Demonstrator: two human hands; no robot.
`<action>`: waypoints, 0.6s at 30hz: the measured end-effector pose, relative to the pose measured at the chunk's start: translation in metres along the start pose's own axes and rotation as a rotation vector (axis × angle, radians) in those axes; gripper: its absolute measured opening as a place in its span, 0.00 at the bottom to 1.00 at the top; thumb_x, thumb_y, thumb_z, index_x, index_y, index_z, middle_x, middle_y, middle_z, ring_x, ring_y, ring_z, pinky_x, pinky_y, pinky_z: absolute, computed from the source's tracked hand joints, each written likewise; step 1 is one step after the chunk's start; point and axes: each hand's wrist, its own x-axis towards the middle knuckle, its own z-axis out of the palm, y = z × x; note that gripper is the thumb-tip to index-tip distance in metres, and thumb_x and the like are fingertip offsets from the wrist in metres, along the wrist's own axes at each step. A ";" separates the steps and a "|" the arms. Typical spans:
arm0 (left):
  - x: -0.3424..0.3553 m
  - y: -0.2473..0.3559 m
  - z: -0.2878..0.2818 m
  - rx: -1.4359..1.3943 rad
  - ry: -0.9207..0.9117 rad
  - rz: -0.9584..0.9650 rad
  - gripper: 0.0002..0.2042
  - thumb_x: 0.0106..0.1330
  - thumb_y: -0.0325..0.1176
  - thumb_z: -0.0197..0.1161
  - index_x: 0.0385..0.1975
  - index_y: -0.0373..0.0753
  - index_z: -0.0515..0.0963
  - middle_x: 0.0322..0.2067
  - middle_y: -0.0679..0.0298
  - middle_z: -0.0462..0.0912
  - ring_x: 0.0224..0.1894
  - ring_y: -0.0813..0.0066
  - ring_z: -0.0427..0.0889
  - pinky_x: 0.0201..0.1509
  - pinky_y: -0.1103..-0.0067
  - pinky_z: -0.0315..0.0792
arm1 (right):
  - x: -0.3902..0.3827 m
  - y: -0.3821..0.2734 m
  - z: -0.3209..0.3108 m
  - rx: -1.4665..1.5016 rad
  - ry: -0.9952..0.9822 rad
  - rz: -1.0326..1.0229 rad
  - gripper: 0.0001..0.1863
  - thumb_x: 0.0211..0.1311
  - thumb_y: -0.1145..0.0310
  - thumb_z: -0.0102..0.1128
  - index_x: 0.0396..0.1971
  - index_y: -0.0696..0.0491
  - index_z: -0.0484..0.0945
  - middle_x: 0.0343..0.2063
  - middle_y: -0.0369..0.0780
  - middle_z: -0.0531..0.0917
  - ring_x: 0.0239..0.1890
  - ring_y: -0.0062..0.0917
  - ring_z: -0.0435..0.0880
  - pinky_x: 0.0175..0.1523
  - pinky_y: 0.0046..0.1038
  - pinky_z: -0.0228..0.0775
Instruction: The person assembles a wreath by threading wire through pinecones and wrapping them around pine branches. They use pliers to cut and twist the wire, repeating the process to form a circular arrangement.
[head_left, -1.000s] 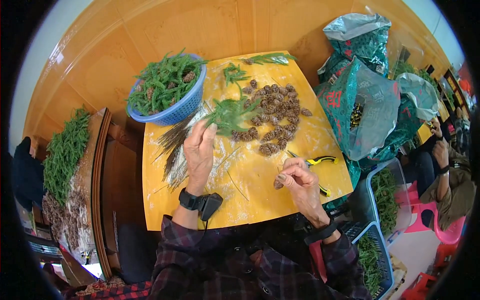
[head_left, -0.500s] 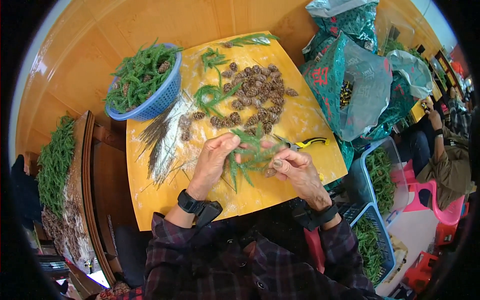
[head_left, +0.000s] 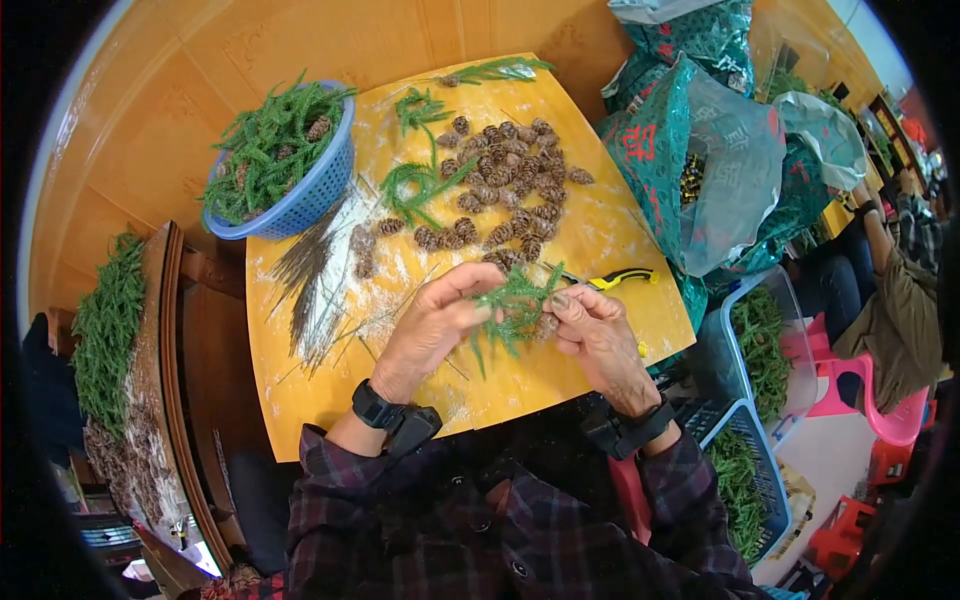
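Between my two hands, above the table, is a green artificial pine sprig with several needled branches. My left hand closes its thumb and fingers on the sprig's left side. My right hand pinches the sprig's right side, where a small brown pine cone shows by the fingertips. Just beyond my right hand lie pliers with yellow and black handles. A cluster of pine cones spreads past the hands, with loose green sprigs to its left.
A blue basket of greenery and cones stands at the table's far left, near dark thin wires. Green plastic bags crowd the right. Crates of greenery sit below them. Another person sits at far right.
The sprig has turned and bunched up between my hands. My left fingers have shifted on it, and my right hand has moved slightly. The whole view has shifted a little.
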 end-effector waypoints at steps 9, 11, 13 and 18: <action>0.003 -0.012 -0.028 -0.109 -0.042 -0.036 0.11 0.62 0.26 0.57 0.42 0.31 0.75 0.32 0.64 0.79 0.34 0.80 0.76 0.44 0.81 0.70 | -0.005 -0.012 0.005 0.015 0.041 -0.022 0.07 0.61 0.65 0.59 0.30 0.53 0.77 0.29 0.30 0.79 0.19 0.08 0.61 0.23 0.13 0.53; 0.002 -0.010 -0.034 -0.192 -0.095 -0.040 0.10 0.62 0.28 0.57 0.41 0.32 0.76 0.33 0.63 0.79 0.36 0.78 0.76 0.45 0.79 0.70 | -0.003 -0.014 -0.005 0.109 -0.002 -0.035 0.07 0.61 0.65 0.59 0.30 0.53 0.77 0.32 0.33 0.80 0.20 0.08 0.63 0.24 0.13 0.55; 0.002 -0.007 -0.031 -0.099 -0.178 0.031 0.10 0.62 0.28 0.58 0.40 0.32 0.77 0.34 0.62 0.78 0.37 0.77 0.76 0.46 0.79 0.70 | 0.000 -0.013 -0.015 0.296 -0.083 -0.064 0.07 0.60 0.66 0.59 0.30 0.54 0.77 0.37 0.37 0.82 0.23 0.09 0.69 0.26 0.13 0.59; -0.004 0.010 -0.012 0.237 -0.333 0.266 0.09 0.61 0.28 0.58 0.39 0.32 0.78 0.39 0.59 0.77 0.42 0.71 0.75 0.49 0.77 0.69 | -0.001 -0.006 -0.017 0.039 -0.326 -0.035 0.08 0.60 0.66 0.60 0.29 0.56 0.78 0.41 0.45 0.82 0.27 0.15 0.75 0.30 0.16 0.65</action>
